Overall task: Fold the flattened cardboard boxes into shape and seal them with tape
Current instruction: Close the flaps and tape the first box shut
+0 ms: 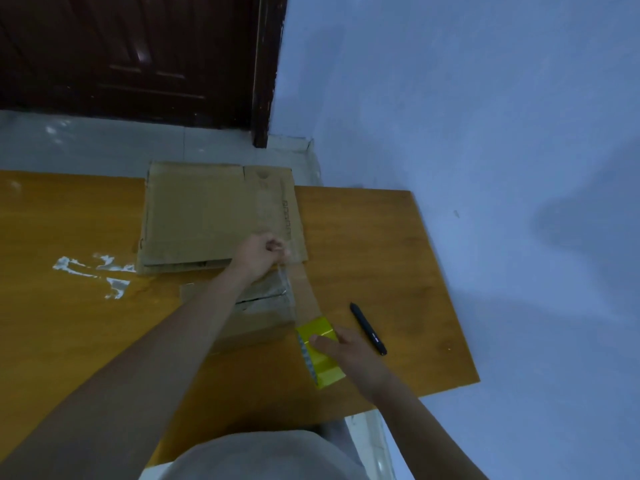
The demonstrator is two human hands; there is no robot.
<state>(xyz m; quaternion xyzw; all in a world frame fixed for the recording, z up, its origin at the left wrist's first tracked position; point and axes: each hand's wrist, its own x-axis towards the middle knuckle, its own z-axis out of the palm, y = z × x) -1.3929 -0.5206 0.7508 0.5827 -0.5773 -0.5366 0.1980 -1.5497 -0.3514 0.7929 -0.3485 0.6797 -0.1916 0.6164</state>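
- Here, an orange-brown wooden table point(381, 258) with a smooth, faintly grained top fills the middle of the view.
- At about 12 o'clock from the table's centre lies a stack of flattened brown cardboard boxes point(207, 216), matte and fibrous, with faint printed lettering along its right side and layered edges showing at its near end.
- Just nearer, at roughly 6 o'clock from that stack, sits a smaller brown cardboard box point(263, 306), its top flaps meeting at a dark seam; the left forearm covers much of it.
- The left hand point(261, 252) is curled into a fist, pinching the end of a clear, glossy strip of tape point(287, 289) over the near right corner of the stack.
- The strip runs toward 5 o'clock, down to a yellow plastic tape dispenser point(320, 353), blocky with a serrated metal edge on its left side.
- The right hand point(349, 351) grips the dispenser, thumb laid across its shiny yellow face.
- A slim black pen point(368, 329) lies at 3 o'clock from the dispenser, close by but apart.
- Crumpled clear film scraps point(93, 271) rest at 9 o'clock on the tabletop.
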